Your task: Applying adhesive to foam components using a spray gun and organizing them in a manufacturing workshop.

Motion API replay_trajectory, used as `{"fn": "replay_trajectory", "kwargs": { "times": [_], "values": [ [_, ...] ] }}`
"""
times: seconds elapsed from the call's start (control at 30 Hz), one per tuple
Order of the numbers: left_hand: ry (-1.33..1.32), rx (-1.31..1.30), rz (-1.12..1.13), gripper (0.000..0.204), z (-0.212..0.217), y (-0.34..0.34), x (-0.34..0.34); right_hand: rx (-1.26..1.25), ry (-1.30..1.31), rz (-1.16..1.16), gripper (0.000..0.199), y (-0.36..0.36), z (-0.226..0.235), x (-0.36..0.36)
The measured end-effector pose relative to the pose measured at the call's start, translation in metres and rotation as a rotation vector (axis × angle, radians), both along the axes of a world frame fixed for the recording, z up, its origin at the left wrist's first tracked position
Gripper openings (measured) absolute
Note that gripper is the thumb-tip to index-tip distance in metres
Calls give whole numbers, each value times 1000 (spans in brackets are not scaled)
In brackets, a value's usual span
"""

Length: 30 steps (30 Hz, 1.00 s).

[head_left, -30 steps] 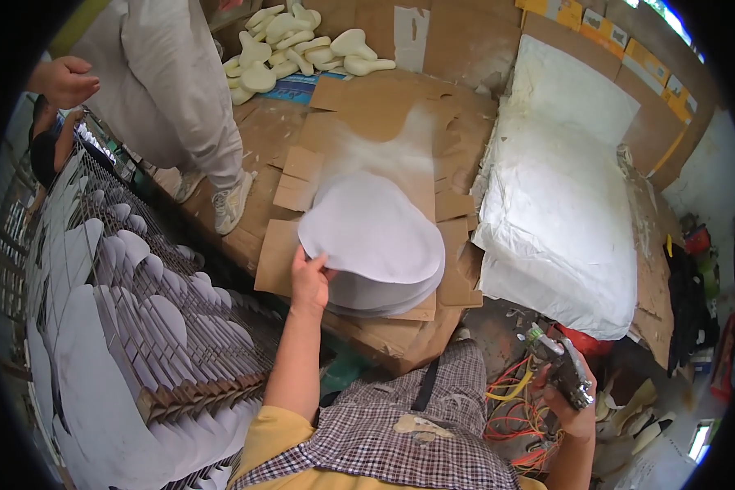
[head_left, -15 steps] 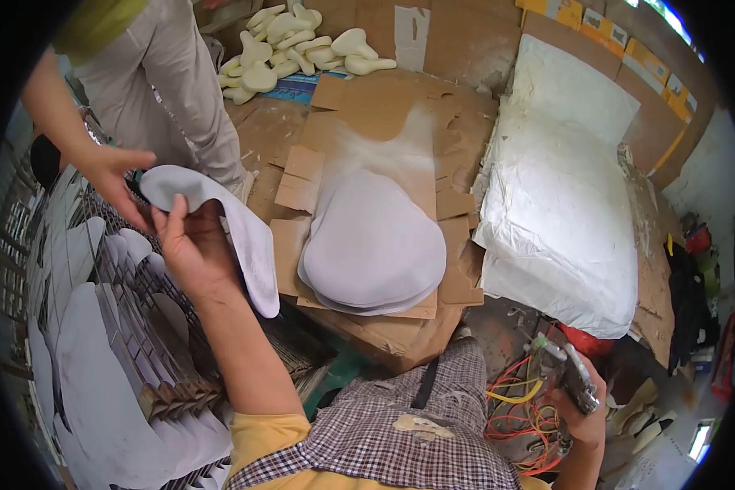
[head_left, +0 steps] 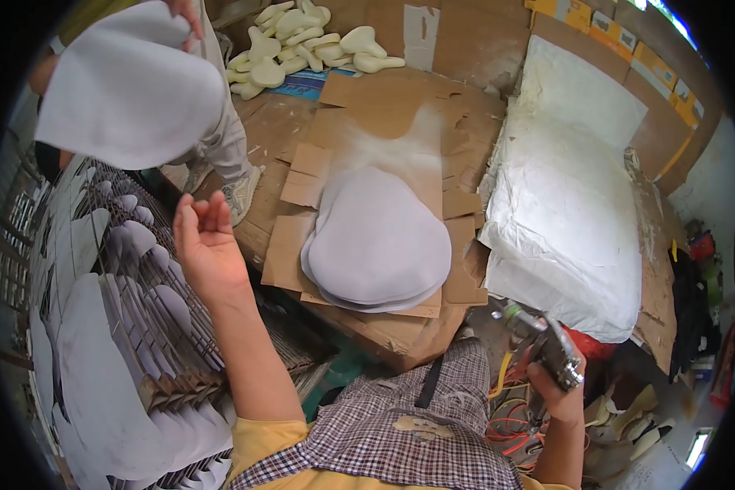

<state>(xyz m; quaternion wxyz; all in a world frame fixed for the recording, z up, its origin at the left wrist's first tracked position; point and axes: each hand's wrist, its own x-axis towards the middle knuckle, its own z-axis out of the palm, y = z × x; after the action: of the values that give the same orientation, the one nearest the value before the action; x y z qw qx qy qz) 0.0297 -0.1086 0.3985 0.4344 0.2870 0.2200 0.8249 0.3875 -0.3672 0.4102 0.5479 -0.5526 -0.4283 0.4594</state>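
Observation:
My left hand [head_left: 208, 249] is raised over the gap between the rack and the table. It holds nothing, and its fingers point up, slightly curled. Gripped low at the right is a metal spray gun [head_left: 557, 359], with my right hand [head_left: 559, 388] wrapped around its handle. On the cardboard-covered table lies a stack of grey, rounded saddle-cover pieces [head_left: 380, 237], their edges slightly out of line. Another such grey piece [head_left: 131, 94] hangs at the upper left, held by a co-worker's hand [head_left: 189, 16].
A wire rack [head_left: 131, 327] filled with grey pieces stands at left. Pale yellow bicycle-saddle foams [head_left: 294, 45] are heaped at the back. A white-wrapped block [head_left: 563, 196] lies to the right of the cardboard [head_left: 302, 175]. Orange hoses [head_left: 510, 433] trail below the spray gun.
My left hand has let go of the grey piece, which is now with the co-worker, farther up and left. My right hand has shifted slightly left with the spray gun.

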Motion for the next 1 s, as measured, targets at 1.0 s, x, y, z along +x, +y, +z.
{"fn": "replay_trajectory", "kwargs": {
  "times": [1.0],
  "values": [
    [1264, -948, 58, 39, -314, 2, 26, -86, -35, -27, 59, -25, 5, 23]
  ]
}}
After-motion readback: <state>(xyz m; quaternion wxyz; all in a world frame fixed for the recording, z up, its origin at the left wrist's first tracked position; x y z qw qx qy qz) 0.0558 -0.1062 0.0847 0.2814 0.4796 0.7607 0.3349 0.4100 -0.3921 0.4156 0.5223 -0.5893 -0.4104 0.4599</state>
